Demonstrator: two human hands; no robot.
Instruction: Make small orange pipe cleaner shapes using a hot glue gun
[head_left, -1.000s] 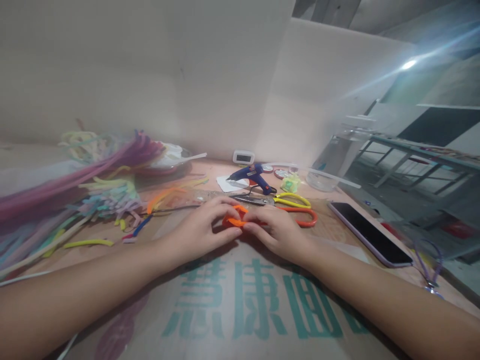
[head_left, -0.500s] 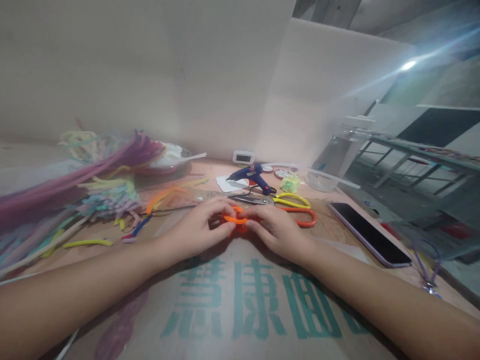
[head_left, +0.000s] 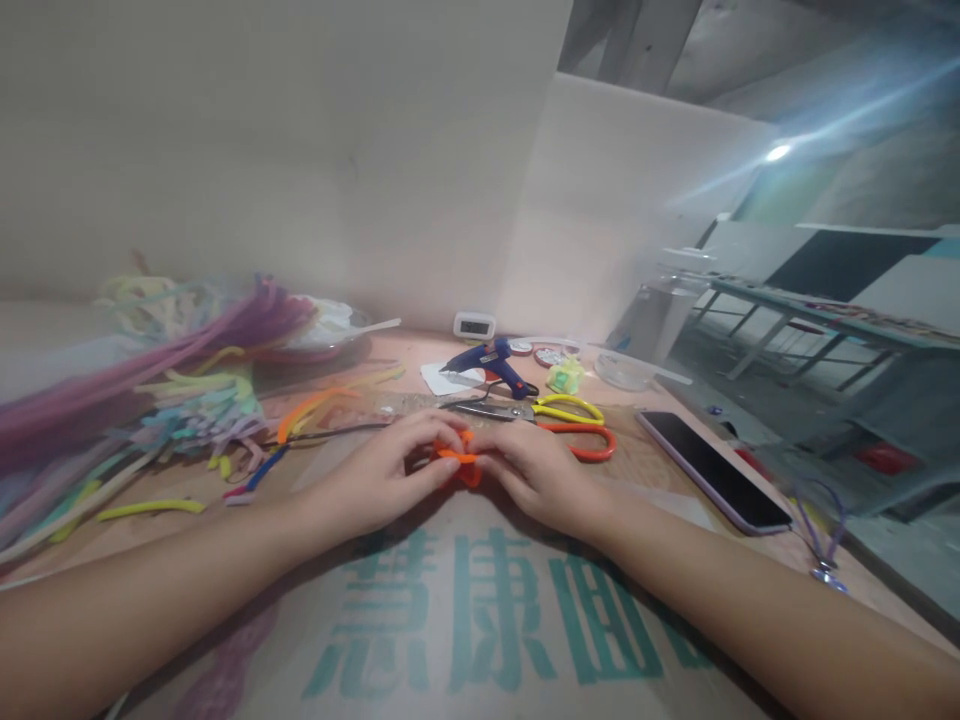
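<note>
At the middle of the head view, a small orange pipe cleaner shape [head_left: 463, 457], bent into curved loops, sits between my hands. My left hand [head_left: 409, 455] pinches it from the left with thumb and fingers. From the other side, the fingers of my right hand [head_left: 532, 470] close on it too, and they hide part of it. Just beyond my right hand lie scissors [head_left: 574, 410] with one yellow and one orange-red handle. Behind them a blue glue gun [head_left: 484, 362] rests by a white paper piece [head_left: 450, 378].
Bundles of coloured pipe cleaners [head_left: 202, 405] spread on the left, near a bowl with white material [head_left: 330, 330]. A small digital timer [head_left: 474, 325] stands at the back. To the right are a phone [head_left: 712, 470], a clear round dish [head_left: 624, 372] and a yellow-green crafted piece [head_left: 565, 376].
The view has shifted slightly, so the scene sits a little lower and further left. Both hands still hold the orange shape, which has turned a little between the fingers.
</note>
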